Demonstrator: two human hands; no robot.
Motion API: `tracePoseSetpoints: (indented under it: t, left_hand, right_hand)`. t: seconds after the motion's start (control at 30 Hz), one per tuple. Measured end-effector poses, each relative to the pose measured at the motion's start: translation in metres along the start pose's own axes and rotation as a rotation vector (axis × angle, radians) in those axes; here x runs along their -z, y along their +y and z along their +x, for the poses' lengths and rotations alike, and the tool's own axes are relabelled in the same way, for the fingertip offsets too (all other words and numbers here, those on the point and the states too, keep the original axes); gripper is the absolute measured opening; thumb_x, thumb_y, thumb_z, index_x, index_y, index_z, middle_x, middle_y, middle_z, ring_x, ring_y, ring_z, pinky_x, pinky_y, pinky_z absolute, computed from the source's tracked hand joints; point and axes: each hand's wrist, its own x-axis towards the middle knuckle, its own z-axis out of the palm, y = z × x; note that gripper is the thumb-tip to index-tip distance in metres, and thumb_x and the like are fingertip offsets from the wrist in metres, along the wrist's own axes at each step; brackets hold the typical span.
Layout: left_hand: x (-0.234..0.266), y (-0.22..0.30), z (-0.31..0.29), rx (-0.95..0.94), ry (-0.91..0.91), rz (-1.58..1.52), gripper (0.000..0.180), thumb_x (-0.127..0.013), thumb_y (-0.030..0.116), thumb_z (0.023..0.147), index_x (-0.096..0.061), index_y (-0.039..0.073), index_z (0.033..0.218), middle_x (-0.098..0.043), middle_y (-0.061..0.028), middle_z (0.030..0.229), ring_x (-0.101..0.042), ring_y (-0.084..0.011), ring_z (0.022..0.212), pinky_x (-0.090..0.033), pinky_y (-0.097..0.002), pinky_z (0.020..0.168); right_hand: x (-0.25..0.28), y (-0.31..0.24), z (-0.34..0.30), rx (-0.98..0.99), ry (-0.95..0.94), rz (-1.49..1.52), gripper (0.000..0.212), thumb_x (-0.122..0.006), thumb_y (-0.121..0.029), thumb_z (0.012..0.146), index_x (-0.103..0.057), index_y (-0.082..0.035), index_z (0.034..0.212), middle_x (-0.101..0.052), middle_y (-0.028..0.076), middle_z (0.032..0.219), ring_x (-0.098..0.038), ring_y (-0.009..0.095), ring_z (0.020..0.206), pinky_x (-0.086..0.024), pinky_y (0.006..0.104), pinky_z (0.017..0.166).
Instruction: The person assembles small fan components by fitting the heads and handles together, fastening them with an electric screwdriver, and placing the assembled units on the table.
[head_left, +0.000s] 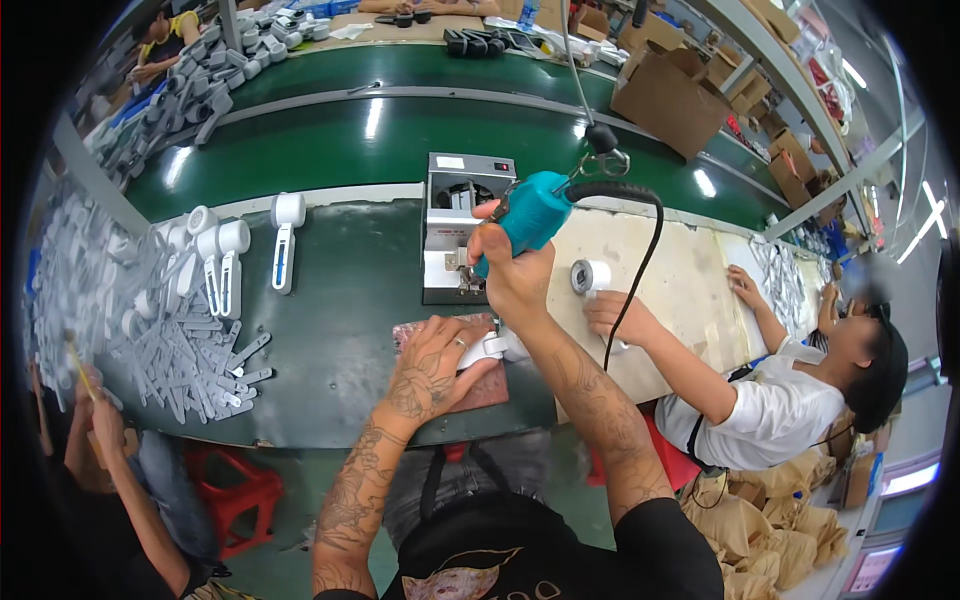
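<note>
My right hand (516, 278) is closed around a teal electric screwdriver (538, 208), tilted with its lower end at the front of a grey screw feeder (442, 262). My hand partly hides the screwdriver's tip. From the tool's top runs a black cable (655, 240). My left hand (428, 368), a ring on one finger, holds down a white plastic part (484, 350) on a reddish pad (480, 396). Fingers and the right forearm cover some of that part.
Grey flat handles (190, 365) lie heaped at the left, beside white round-headed scoop-like pieces (228, 245). One such piece (285, 240) lies apart. A co-worker's hand (620, 315) is close on the right, near a white cylinder (590, 276). Beyond runs a green conveyor (340, 130).
</note>
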Motion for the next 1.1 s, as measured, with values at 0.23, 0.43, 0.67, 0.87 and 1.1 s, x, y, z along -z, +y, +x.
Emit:
tracePoseSetpoints:
  t: [0.23, 0.43, 0.67, 0.87, 1.1]
  left_hand:
    - [0.0, 0.001, 0.002, 0.006, 0.003, 0.001, 0.042, -0.069, 0.039, 0.091, -0.068, 0.01, 0.121, -0.061, -0.0094, 0.105, -0.057, -0.0296, 0.104, -0.048, -0.0409, 0.092]
    - [-0.003, -0.003, 0.0, 0.052, -0.002, -0.011, 0.042, -0.07, 0.04, 0.09, -0.069, 0.005, 0.113, -0.062, -0.0096, 0.106, -0.057, -0.0299, 0.103, -0.048, -0.0412, 0.091]
    - [-0.003, -0.002, 0.003, 0.057, -0.03, -0.044, 0.043, -0.071, 0.039, 0.088, -0.069, 0.002, 0.109, -0.062, -0.0107, 0.105, -0.057, -0.0306, 0.102, -0.048, -0.0419, 0.089]
    - [-0.002, -0.001, 0.005, 0.053, -0.019, -0.059, 0.041, -0.072, 0.038, 0.088, -0.069, 0.002, 0.107, -0.062, -0.0113, 0.104, -0.057, -0.0309, 0.101, -0.048, -0.0422, 0.089]
    - [0.002, 0.002, 0.006, 0.045, -0.026, -0.043, 0.041, -0.071, 0.038, 0.089, -0.067, 0.001, 0.108, -0.061, -0.0114, 0.104, -0.057, -0.031, 0.1, -0.048, -0.0423, 0.088]
  right_hand:
    - [0.006, 0.023, 0.0, 0.045, 0.004, -0.011, 0.03, -0.072, -0.028, 0.097, -0.064, 0.001, 0.093, -0.063, 0.002, 0.071, -0.058, 0.008, 0.064, -0.047, 0.025, 0.059]
    - [0.006, 0.003, -0.02, -0.118, 0.001, -0.009, 0.04, -0.066, -0.036, 0.099, -0.058, 0.003, 0.107, -0.059, 0.004, 0.072, -0.056, 0.013, 0.063, -0.047, 0.0275, 0.058]
    - [0.031, -0.017, -0.043, -0.144, 0.013, 0.105, 0.041, -0.071, -0.033, 0.097, -0.061, 0.003, 0.113, -0.061, 0.002, 0.076, -0.057, 0.009, 0.067, -0.046, 0.0247, 0.061]
    - [0.034, -0.013, -0.046, -0.098, -0.02, 0.102, 0.038, -0.07, -0.031, 0.098, -0.061, 0.002, 0.113, -0.061, 0.002, 0.078, -0.056, 0.009, 0.067, -0.046, 0.0248, 0.062]
    - [0.035, 0.004, -0.055, -0.18, -0.011, 0.16, 0.031, -0.07, -0.026, 0.097, -0.061, 0.001, 0.107, -0.063, 0.002, 0.078, -0.059, 0.01, 0.069, -0.048, 0.0255, 0.063]
